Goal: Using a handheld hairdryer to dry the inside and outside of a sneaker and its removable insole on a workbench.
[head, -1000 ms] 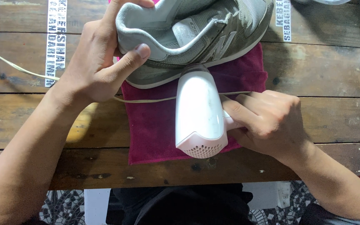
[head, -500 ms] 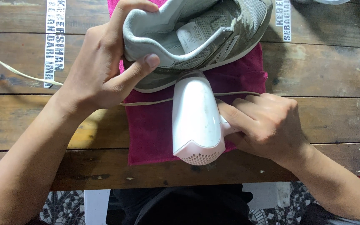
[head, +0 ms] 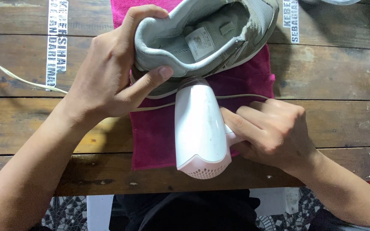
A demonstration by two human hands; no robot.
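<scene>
My left hand [head: 108, 72] grips the heel of a grey sneaker [head: 210, 34], tilting it so its opening faces me. The sneaker rests over a magenta towel [head: 155, 132] spread on a wooden table [head: 31, 124]. My right hand [head: 270, 130] holds the handle of a white hair dryer [head: 200, 128]. The dryer's nozzle points at the sneaker's heel side, close to my left thumb, and its vented back end faces me.
A pale cord [head: 9, 72] runs across the table from the left edge under my left hand and over the towel. White printed strips [head: 57, 36] lie on the planks at left and at upper right [head: 292, 19]. Mosaic floor shows below the table edge.
The sneaker has been tipped further, showing more of its inside. The hair dryer has shifted slightly left and nearer the heel.
</scene>
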